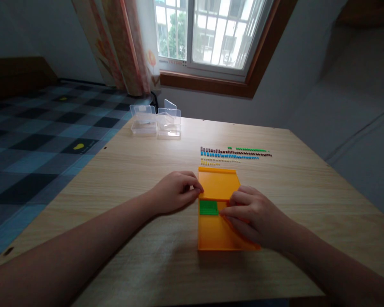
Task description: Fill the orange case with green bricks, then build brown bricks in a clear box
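Note:
An orange plastic box (211,234) lies on the table before me, its flap-like upper part (217,183) toward the window. In its upper left corner sits a block of green strips or bricks (208,208), packed side by side. At the box's left edge, the thumb and forefinger of my left hand (176,192) are pinched together on the rim. My right hand (252,213) reaches over the box's right side, covering part of it. Its thumb and forefinger are closed at the green block's right end; whatever lies between those fingertips is too small to make out.
Beyond the box, small pieces lie in rows: green pieces (251,149), dark brown pieces (237,152), blue pieces (228,156) and yellow pieces (210,163). Clear plastic cases (169,132) with raised lids stand at the table's (141,170) far left. A checkered bed (35,128) adjoins the left.

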